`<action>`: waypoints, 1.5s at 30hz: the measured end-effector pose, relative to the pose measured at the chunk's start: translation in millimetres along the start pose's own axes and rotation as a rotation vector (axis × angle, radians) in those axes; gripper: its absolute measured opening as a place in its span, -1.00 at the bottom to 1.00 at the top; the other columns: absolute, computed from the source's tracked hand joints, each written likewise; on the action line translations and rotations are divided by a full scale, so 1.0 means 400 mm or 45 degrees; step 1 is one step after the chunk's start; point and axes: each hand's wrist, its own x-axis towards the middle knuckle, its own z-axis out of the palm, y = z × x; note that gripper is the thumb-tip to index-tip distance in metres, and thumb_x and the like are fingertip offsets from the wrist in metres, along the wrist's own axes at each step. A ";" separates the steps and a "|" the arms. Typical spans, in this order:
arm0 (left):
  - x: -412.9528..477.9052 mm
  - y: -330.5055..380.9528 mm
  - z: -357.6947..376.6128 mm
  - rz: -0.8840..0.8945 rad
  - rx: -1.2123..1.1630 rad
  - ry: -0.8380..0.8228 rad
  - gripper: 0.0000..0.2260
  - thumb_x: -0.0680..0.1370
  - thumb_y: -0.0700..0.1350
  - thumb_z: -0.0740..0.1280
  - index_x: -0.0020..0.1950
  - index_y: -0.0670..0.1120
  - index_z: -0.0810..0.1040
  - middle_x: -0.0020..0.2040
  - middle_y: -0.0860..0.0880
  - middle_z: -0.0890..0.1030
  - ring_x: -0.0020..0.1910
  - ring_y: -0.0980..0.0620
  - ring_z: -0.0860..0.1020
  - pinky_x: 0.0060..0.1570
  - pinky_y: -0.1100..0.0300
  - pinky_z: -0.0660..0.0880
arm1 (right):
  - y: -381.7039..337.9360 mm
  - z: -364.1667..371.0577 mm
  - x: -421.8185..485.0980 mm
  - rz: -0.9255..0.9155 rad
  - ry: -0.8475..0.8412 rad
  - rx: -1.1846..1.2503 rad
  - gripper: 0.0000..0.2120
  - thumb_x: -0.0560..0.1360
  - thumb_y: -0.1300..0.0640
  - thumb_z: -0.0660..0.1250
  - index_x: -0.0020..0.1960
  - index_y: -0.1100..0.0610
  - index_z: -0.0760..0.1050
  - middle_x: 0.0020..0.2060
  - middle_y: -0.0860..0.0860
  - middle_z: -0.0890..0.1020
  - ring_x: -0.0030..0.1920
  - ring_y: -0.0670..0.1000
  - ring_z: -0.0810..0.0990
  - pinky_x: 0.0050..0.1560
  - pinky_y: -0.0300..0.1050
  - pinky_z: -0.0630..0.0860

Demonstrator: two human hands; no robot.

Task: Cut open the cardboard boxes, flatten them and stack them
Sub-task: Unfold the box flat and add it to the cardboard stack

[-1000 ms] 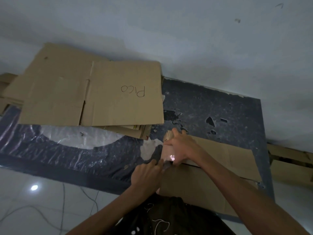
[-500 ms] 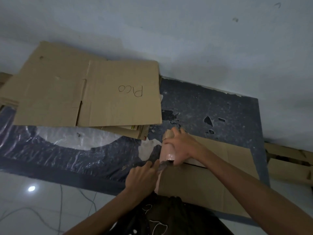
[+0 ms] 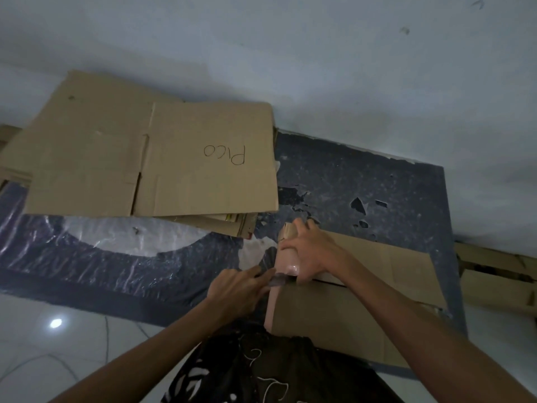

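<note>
Our left grip (image 3: 238, 289) pinches a small blade (image 3: 279, 279) at the taped seam of the cardboard box (image 3: 348, 315), which lies at the mat's (image 3: 377, 175) near right corner. Our right grip (image 3: 311, 251) clasps the box's taped edge. The flattened stack (image 3: 151, 158) lies at the far left corner.

Our left arm (image 3: 145, 353) and right arm (image 3: 421, 324) are bare and reach forward from the lower edge of the view, converging at the middle. Our left hand (image 3: 236, 289) lies knuckles up, fingers drawn together, pinching a small dark cutter (image 3: 278, 279) that points right. Our right hand (image 3: 312, 253) sits just beyond it, gripping the box (image 3: 334, 315) at its corner, fingers curled over the far side, thumb stretched left. The 2 hands are almost touching.
</note>
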 end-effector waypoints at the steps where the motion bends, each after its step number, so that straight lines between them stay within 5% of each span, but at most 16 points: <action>1: 0.004 -0.005 0.003 0.023 -0.029 -0.036 -0.58 0.57 0.13 0.03 0.27 0.08 0.55 -0.15 0.09 0.60 -0.55 0.10 0.44 -0.54 0.30 0.10 | -0.001 -0.001 0.001 -0.001 0.001 -0.006 -0.20 0.22 -0.19 0.53 0.41 -0.13 0.34 0.36 0.13 0.16 0.28 0.22 0.23 0.22 0.01 0.35; 5: 0.003 -0.043 0.016 0.119 -0.079 -0.008 -0.60 0.54 0.13 0.06 0.20 0.07 0.58 -0.24 0.10 0.54 -0.59 0.17 0.23 -0.59 0.34 -0.08 | 0.005 0.001 -0.002 -0.016 0.004 0.009 -0.20 0.22 -0.20 0.52 0.40 -0.14 0.33 0.35 0.12 0.16 0.29 0.22 0.22 0.20 0.00 0.35; 9: -0.014 -0.057 0.037 0.132 -0.102 -0.001 -0.61 0.54 0.14 0.08 0.21 0.07 0.57 -0.22 0.10 0.54 -0.60 0.15 0.34 -0.65 0.30 0.14 | 0.010 0.002 0.000 -0.011 0.013 0.018 -0.20 0.21 -0.22 0.52 0.40 -0.14 0.35 0.35 0.11 0.15 0.29 0.22 0.22 0.18 -0.01 0.35; 23: 0.024 -0.048 -0.001 0.258 -0.096 0.011 -0.57 0.55 0.11 0.03 0.23 0.04 0.59 -0.15 0.07 0.61 -0.55 0.08 0.45 -0.53 0.31 0.10 | 0.006 0.001 0.013 0.002 -0.009 -0.007 -0.18 0.23 -0.26 0.51 0.42 -0.17 0.31 0.34 0.11 0.16 0.29 0.21 0.23 0.19 0.03 0.38; 26: 0.018 -0.053 -0.010 0.189 -0.070 -0.044 -0.51 0.61 0.11 -0.07 0.42 0.00 0.41 0.06 0.01 0.58 -0.40 0.04 0.53 -0.48 0.23 0.20 | 0.017 -0.002 0.007 -0.008 -0.004 0.000 -0.15 0.22 -0.25 0.51 0.45 -0.17 0.28 0.36 0.10 0.16 0.31 0.18 0.23 0.15 0.00 0.39; 29: 0.007 -0.047 -0.016 0.073 -0.246 -0.371 -0.51 0.67 0.08 -0.03 0.58 -0.03 0.00 0.35 -0.06 0.34 -0.05 -0.04 0.52 -0.19 0.14 0.37 | 0.025 0.001 0.004 -0.014 0.020 0.017 -0.10 0.21 -0.24 0.51 0.47 -0.19 0.24 0.37 0.09 0.16 0.33 0.16 0.23 0.15 0.00 0.40; 31: -0.001 -0.041 -0.011 0.050 -0.386 -0.466 -0.49 0.68 0.05 0.01 0.58 -0.05 -0.05 0.38 -0.07 0.31 0.05 -0.04 0.49 -0.01 0.13 0.40 | 0.031 0.001 0.004 -0.015 0.031 0.045 -0.09 0.20 -0.22 0.51 0.48 -0.20 0.22 0.39 0.09 0.15 0.36 0.16 0.22 0.18 0.03 0.41; 37: 0.008 -0.019 -0.014 0.114 -0.337 -0.424 -0.53 0.63 0.14 -0.15 0.38 -0.05 0.30 0.22 -0.07 0.47 -0.05 -0.04 0.53 -0.14 0.15 0.41 | 0.031 -0.003 0.010 -0.015 0.013 0.041 -0.06 0.19 -0.22 0.52 0.49 -0.19 0.21 0.40 0.10 0.15 0.36 0.16 0.21 0.20 0.05 0.42; 40: 0.026 -0.002 -0.022 0.042 -0.270 -0.409 -0.71 0.69 0.03 -0.05 0.27 -0.06 0.33 0.13 -0.08 0.48 -0.10 -0.05 0.53 -0.08 0.04 0.50 | 0.028 -0.001 0.011 0.001 0.014 0.029 -0.06 0.19 -0.22 0.52 0.49 -0.19 0.21 0.41 0.11 0.13 0.38 0.18 0.19 0.20 0.05 0.41; 45: 0.028 0.013 -0.015 -0.049 -0.170 -0.357 -0.74 0.67 0.05 -0.01 0.26 -0.05 0.30 0.09 -0.05 0.50 -0.18 -0.05 0.55 -0.19 0.06 0.49 | 0.024 -0.001 0.011 0.008 0.019 0.028 -0.06 0.18 -0.23 0.52 0.48 -0.19 0.23 0.40 0.10 0.13 0.37 0.18 0.20 0.20 0.06 0.43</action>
